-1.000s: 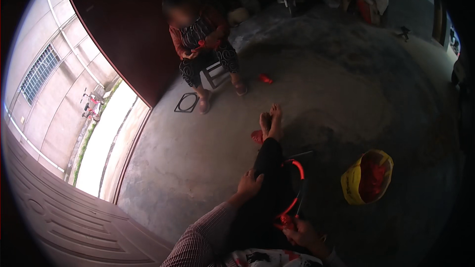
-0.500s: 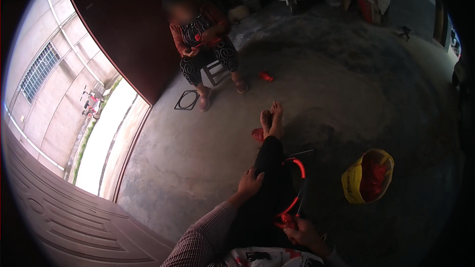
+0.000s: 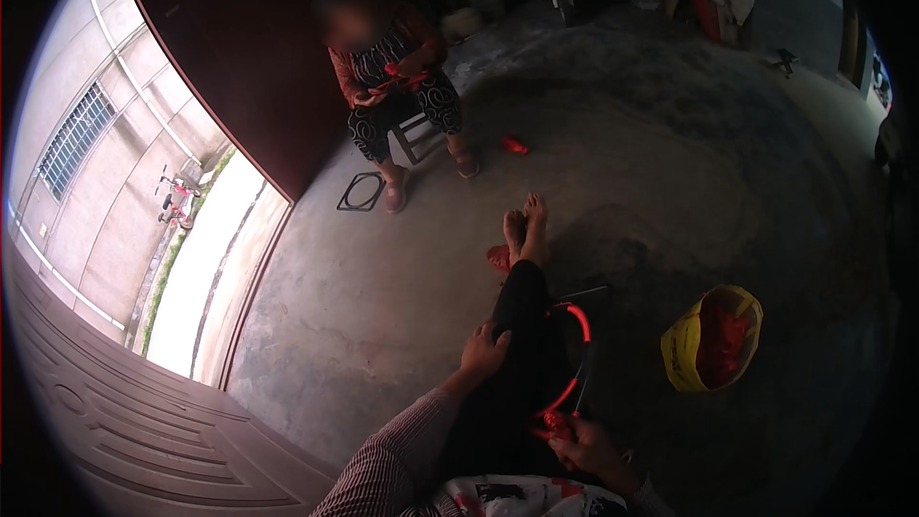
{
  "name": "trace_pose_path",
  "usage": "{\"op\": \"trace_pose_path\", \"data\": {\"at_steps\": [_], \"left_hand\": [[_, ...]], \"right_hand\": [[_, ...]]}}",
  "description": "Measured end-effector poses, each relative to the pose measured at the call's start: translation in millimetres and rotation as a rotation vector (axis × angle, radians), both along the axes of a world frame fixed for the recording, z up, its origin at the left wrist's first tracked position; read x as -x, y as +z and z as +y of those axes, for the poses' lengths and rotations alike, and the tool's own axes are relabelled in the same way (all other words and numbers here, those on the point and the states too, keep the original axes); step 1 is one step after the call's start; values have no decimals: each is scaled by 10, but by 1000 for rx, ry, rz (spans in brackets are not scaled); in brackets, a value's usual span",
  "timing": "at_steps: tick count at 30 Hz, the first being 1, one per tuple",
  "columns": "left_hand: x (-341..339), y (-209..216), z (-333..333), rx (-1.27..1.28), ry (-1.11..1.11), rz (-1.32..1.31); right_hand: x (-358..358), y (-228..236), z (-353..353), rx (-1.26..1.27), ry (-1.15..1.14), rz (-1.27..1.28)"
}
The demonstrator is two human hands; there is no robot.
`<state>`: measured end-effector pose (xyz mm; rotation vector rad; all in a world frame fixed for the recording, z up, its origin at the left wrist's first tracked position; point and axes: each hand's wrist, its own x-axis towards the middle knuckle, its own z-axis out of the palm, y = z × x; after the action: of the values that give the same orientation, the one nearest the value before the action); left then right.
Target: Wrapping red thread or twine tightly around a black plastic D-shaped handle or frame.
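My left hand (image 3: pixel 484 350) lies on my dark trouser leg (image 3: pixel 525 321), fingers loosely stretched, holding nothing. At the lower middle, my right hand (image 3: pixel 589 450) is closed around a small shiny red bundle (image 3: pixel 558 424); its exact kind is too dark to make out. From this bundle a curved hoop (image 3: pixel 587 329) arches up beside my leg, bright red along parts and dark in between. A thin rod stands close to the hoop near my right hand. My legs are stretched out, the bare feet (image 3: pixel 526 225) crossed beside a red slipper (image 3: pixel 499 258).
A yellow bag (image 3: pixel 682 354) holding red material stands on the right. Across from me a person (image 3: pixel 392 67) sits on a stool (image 3: pixel 412 139), red material in hand. A square frame (image 3: pixel 362 192) and a red scrap (image 3: pixel 515 145) lie on the concrete floor. An open doorway is left.
Very little differs. My right hand and the red bundle have shifted slightly; my left hand stays on my leg.
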<state>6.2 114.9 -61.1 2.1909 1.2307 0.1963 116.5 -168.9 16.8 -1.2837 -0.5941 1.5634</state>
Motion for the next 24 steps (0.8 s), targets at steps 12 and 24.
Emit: {"op": "trace_pose_path", "data": {"at_steps": [12, 24], "left_hand": [[-5, -2, 8, -21, -6, -9], [5, -24, 13, 3, -1, -12]], "right_hand": [[-13, 15, 11, 0, -4, 20], [-11, 103, 19, -30, -2, -4]]}}
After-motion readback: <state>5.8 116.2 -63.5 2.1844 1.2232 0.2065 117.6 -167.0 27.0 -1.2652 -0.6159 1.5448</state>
